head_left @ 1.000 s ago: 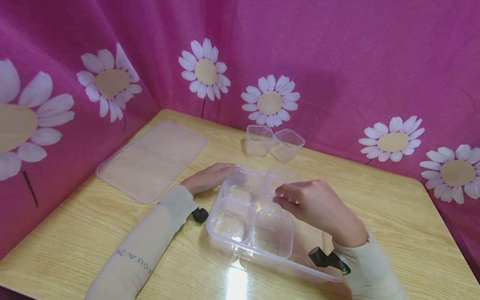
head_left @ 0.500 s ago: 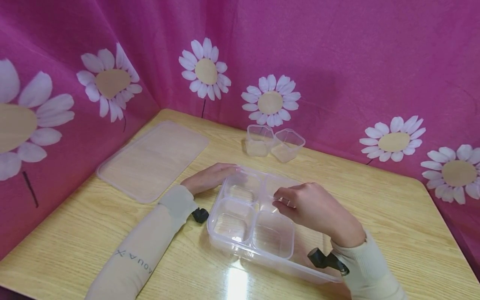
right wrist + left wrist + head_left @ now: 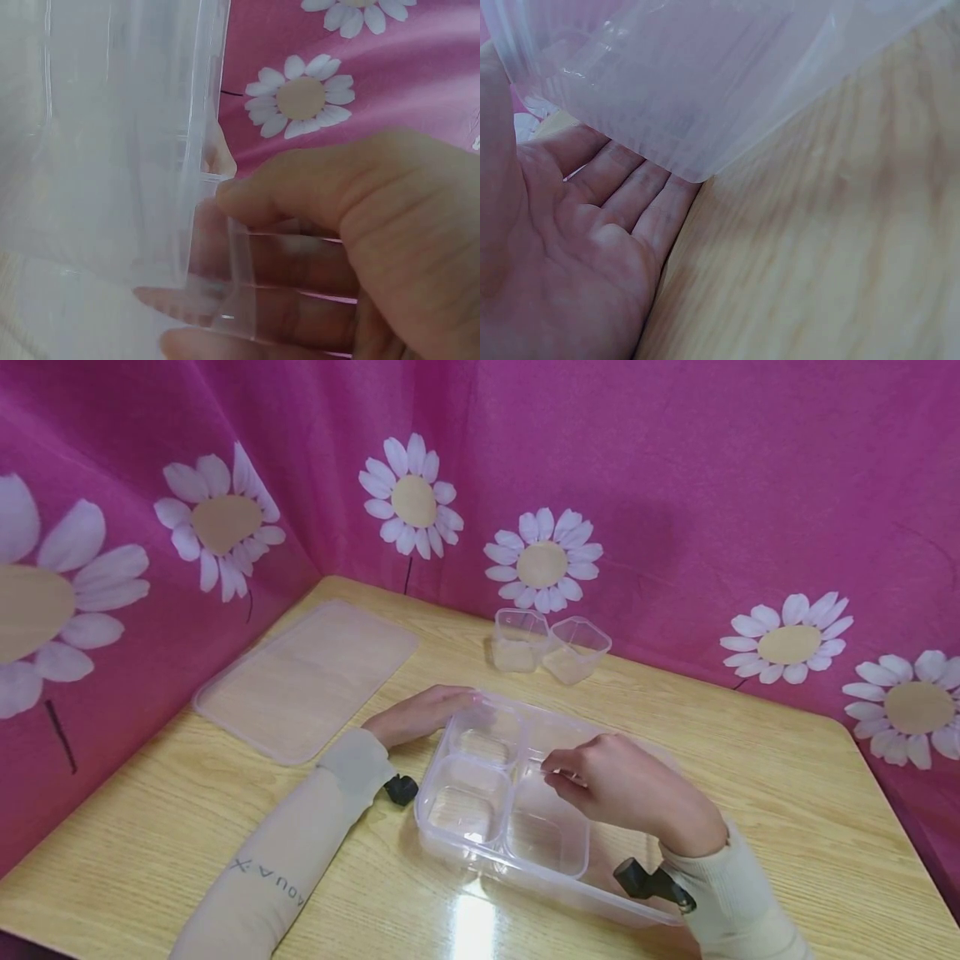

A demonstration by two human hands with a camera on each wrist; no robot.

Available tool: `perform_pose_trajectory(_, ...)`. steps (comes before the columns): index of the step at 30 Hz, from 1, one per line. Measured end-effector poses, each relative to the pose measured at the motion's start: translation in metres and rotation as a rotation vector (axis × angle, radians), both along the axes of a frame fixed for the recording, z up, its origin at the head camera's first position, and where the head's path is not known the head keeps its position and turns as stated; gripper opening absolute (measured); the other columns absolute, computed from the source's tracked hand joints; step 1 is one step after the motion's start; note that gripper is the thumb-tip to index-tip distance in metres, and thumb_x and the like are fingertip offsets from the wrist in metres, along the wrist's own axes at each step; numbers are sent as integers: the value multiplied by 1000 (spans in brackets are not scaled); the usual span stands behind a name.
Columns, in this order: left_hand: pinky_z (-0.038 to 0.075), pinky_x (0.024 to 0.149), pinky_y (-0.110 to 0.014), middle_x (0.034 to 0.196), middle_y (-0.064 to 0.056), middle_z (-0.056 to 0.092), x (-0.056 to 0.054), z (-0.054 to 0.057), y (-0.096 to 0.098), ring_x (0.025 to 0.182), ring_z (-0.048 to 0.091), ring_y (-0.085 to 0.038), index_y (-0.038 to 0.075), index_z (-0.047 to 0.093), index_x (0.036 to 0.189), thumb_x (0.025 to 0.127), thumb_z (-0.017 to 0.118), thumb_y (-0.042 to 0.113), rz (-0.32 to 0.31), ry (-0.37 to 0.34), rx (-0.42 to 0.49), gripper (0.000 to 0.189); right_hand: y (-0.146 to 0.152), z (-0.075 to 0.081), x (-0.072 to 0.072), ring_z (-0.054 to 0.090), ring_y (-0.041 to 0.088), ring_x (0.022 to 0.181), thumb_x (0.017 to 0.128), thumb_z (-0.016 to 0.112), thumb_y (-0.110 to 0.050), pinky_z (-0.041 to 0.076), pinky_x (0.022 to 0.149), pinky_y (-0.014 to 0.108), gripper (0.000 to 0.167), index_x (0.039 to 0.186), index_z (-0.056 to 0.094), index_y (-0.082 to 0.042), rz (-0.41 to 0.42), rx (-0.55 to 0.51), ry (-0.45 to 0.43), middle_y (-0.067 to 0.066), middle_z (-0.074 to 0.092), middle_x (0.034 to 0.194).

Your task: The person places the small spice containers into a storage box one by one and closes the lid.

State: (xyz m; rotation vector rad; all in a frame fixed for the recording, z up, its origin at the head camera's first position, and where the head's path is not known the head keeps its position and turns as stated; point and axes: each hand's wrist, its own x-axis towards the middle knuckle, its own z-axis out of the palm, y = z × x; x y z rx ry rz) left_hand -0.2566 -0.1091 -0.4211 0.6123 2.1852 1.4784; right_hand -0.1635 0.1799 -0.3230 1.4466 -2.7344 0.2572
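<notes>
A large clear plastic box (image 3: 540, 893) stands on the table with several small square cups in it. Two of these, a far-left cup (image 3: 483, 735) and a near-left cup (image 3: 465, 806), sit side by side; a third, the near-middle cup (image 3: 547, 835), is to their right. My right hand (image 3: 633, 789) pinches the wall of another clear cup (image 3: 241, 292) between thumb and fingers, at the box's far middle; the hand hides much of that cup. My left hand (image 3: 420, 714) rests at the box's far-left corner, its fingers (image 3: 634, 180) fairly straight against the outer wall.
Two more clear cups (image 3: 519, 643) stand at the back of the table. A flat translucent lid (image 3: 307, 681) lies at the left. A pink curtain (image 3: 637, 468) with daisies borders the table's back and left. Black wrist mounts (image 3: 401, 789) stick out near the box.
My right hand has moved slightly down and toward me, and its cup now sits lower inside the box. The left hand has stayed at the corner.
</notes>
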Motion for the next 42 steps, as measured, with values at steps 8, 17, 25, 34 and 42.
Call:
perform_pose_trajectory(8, 29, 130, -51, 154, 2, 57, 0, 1, 1, 151, 45, -21, 23, 62, 144, 109, 42, 46, -16, 10, 19, 46, 0, -4, -1, 37, -5, 58, 96, 68, -8, 39, 57, 14, 11, 90, 72, -17, 24, 27, -28, -14, 44, 64)
perform_pose_trajectory(17, 28, 130, -52, 155, 0, 57, -1, -2, 0, 151, 45, -22, 22, 62, 143, 109, 42, 47, -12, 20, 17, 47, 1, -7, -2, 38, -5, 57, 96, 67, -6, 43, 59, 14, 15, 103, 78, -14, 15, 45, -88, -12, 54, 67)
perform_pose_trajectory(25, 28, 130, -50, 155, 0, 57, 0, -1, 0, 151, 44, -21, 21, 59, 147, 109, 43, 45, -15, 18, 30, 48, 2, -7, -3, 33, -7, 54, 97, 65, -6, 38, 54, 14, 19, 109, 78, -11, -36, 46, -192, -11, 52, 66)
perform_pose_trajectory(34, 29, 130, -50, 156, 0, 56, 1, -1, 1, 152, 44, -22, 20, 57, 148, 110, 42, 43, -15, 22, 33, 48, 1, -9, -6, 32, -7, 54, 97, 64, -6, 36, 53, 14, 15, 101, 77, -12, -31, 30, -189, -12, 46, 65)
perform_pose_trajectory(42, 28, 130, -51, 156, -1, 55, 3, 1, 0, 152, 43, -23, 19, 55, 150, 109, 42, 44, -5, 34, 21, 49, 1, -12, -7, 30, -7, 55, 97, 62, -6, 31, 53, 14, 15, 89, 71, -15, -19, 12, -178, -16, 35, 64)
